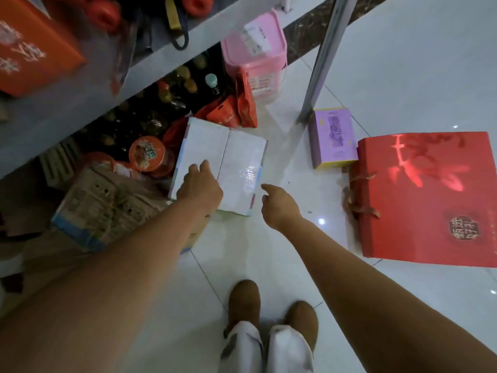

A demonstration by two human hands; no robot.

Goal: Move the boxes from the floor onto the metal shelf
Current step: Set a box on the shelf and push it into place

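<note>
A white box (236, 162) lies flat on the tiled floor just under the front of the grey metal shelf (113, 84). My left hand (199, 184) rests on its near left part, fingers curled over the top. My right hand (277, 205) hovers just off the box's right edge with loosely bent fingers and holds nothing. A small purple box (332, 137) stands by the shelf's leg (322, 63). A large red gift box (427, 195) lies on the floor at the right. An orange box (29, 47) sits on the shelf at the top left.
Under the shelf stand several bottles (172, 98), an orange-lidded tub (147, 154), red bags (231, 109), a pink bin (255, 55) and a worn carton (107, 208). My feet (269, 308) stand on the tiles below the white box.
</note>
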